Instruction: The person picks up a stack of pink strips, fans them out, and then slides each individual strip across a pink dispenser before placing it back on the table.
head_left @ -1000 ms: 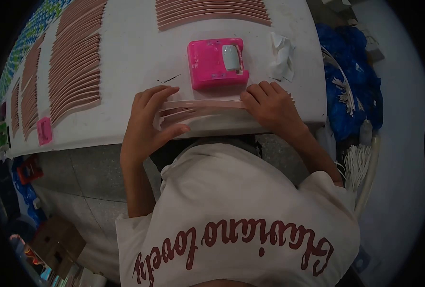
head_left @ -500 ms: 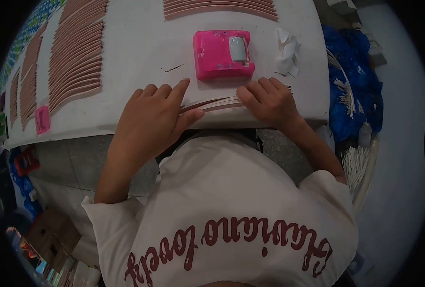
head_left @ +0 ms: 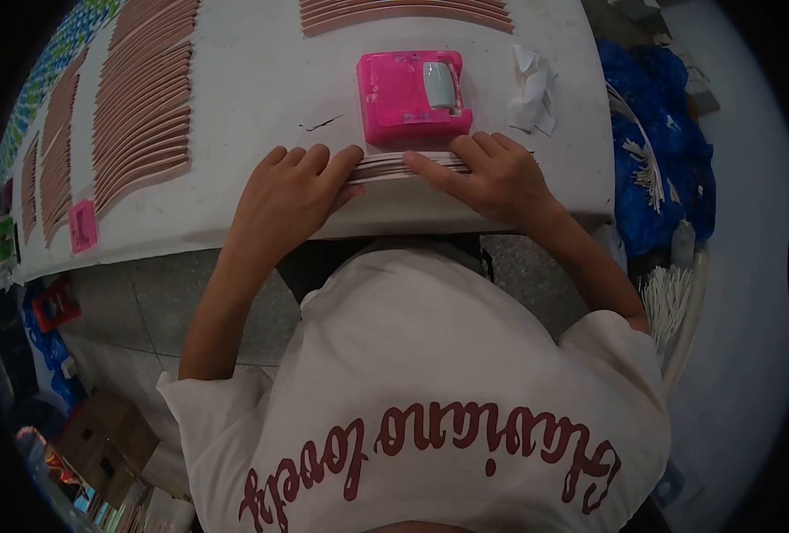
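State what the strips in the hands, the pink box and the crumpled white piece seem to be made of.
Strips: likely paper or card, matte, going by their thin, flat stacked edges.
Pink box: probably moulded plastic, slightly glossy, from its even colour and rounded corners.
Crumpled white piece: tissue or thin paper, matte, judging by its creases; thin cloth can't be ruled out.

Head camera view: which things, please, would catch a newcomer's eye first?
Probably the bright pink box with its pale roller comes first, on the white table in the picture's upper middle. Just in front of it, the left hand and right hand hold a bundle of thin strips near the table's edge. Below, dark red lettering runs across the person's pale shirt.
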Available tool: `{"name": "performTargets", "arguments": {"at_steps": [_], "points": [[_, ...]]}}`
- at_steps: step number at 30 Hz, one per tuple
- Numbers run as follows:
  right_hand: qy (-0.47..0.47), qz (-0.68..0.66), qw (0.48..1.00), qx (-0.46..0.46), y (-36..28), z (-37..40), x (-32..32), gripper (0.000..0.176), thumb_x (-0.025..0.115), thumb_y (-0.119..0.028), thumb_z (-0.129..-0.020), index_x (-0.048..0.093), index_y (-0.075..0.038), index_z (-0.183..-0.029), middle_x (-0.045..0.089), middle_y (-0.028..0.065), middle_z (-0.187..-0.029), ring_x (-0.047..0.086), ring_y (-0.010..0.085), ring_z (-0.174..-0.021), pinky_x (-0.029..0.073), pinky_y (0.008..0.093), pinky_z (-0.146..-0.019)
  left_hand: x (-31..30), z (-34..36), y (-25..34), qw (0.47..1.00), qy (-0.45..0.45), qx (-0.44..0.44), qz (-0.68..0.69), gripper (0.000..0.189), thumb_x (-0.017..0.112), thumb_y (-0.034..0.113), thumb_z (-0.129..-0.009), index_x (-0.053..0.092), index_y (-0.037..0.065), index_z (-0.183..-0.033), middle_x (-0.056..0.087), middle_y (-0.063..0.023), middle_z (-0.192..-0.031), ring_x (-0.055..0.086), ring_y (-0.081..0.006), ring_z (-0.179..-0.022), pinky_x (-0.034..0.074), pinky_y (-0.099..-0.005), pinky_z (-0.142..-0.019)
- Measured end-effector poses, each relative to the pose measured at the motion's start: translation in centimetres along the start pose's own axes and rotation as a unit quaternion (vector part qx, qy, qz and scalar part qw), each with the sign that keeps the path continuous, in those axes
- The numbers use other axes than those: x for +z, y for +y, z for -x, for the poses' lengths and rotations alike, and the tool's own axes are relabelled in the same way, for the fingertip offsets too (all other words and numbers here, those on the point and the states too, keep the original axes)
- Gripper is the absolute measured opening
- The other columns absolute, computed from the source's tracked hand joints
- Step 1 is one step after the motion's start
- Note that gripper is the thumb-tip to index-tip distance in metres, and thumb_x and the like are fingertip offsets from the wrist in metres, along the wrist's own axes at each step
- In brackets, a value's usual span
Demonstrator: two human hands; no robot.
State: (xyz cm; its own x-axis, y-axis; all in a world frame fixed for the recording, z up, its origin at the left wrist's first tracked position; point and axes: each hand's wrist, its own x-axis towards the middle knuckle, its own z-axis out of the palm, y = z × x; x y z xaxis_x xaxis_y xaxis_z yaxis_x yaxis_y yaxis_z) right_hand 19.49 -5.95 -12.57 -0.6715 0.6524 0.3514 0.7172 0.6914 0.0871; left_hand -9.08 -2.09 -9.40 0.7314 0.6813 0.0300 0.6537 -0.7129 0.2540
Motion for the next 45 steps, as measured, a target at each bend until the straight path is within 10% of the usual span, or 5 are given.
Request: {"name": "performTargets", "arguments": {"at_steps": [14, 24, 45], "points": [[-0.038, -0.005, 0.999, 0.035, -0.9, 0.2, -0.6, 0.060, 0.068, -0.014, -0.083, 0.054, -0.037, -0.136, 0.053, 0.0036, -0.092, 0.056, 0.0171, -0.082, 0.051, 0.0298, -0.071, 3.4, 1.5, -1.2, 0.969, 0.229, 0.075, 0.054, 0.022, 0.074, 0.020, -0.079, 0.066, 0.013, -0.097, 0.057, -0.0043, -0.097, 0.057, -0.0220, -0.090, 0.044, -0.0360, -0.077], [-0.041, -0.012, 0.997, 0.071, -1.5, 0.6, -0.9, 0.057, 0.070, -0.013, -0.082, 0.059, -0.033, -0.134, 0.054, 0.0085, -0.113, 0.053, 0.0248, -0.109, 0.045, 0.0389, -0.094, 3.0, 1.3, -0.6, 0.977, 0.181, 0.015, 0.108, 0.027, 0.077, 0.013, -0.076, 0.062, 0.011, -0.098, 0.059, -0.0068, -0.101, 0.057, -0.0270, -0.094, 0.045, -0.0387, -0.084], [0.073, -0.133, 0.971, 0.182, -1.4, 0.9, -1.1, 0.018, 0.074, -0.010, -0.078, 0.070, -0.011, -0.095, 0.061, 0.0021, -0.092, 0.056, 0.0211, -0.094, 0.043, 0.0367, -0.085, 3.4, 1.0, -1.2, 0.956, 0.243, -0.007, 0.167, 0.022, 0.077, 0.003, -0.073, 0.069, 0.010, -0.093, 0.061, -0.0043, -0.091, 0.057, -0.0224, -0.084, 0.045, -0.0345, -0.074]]}}
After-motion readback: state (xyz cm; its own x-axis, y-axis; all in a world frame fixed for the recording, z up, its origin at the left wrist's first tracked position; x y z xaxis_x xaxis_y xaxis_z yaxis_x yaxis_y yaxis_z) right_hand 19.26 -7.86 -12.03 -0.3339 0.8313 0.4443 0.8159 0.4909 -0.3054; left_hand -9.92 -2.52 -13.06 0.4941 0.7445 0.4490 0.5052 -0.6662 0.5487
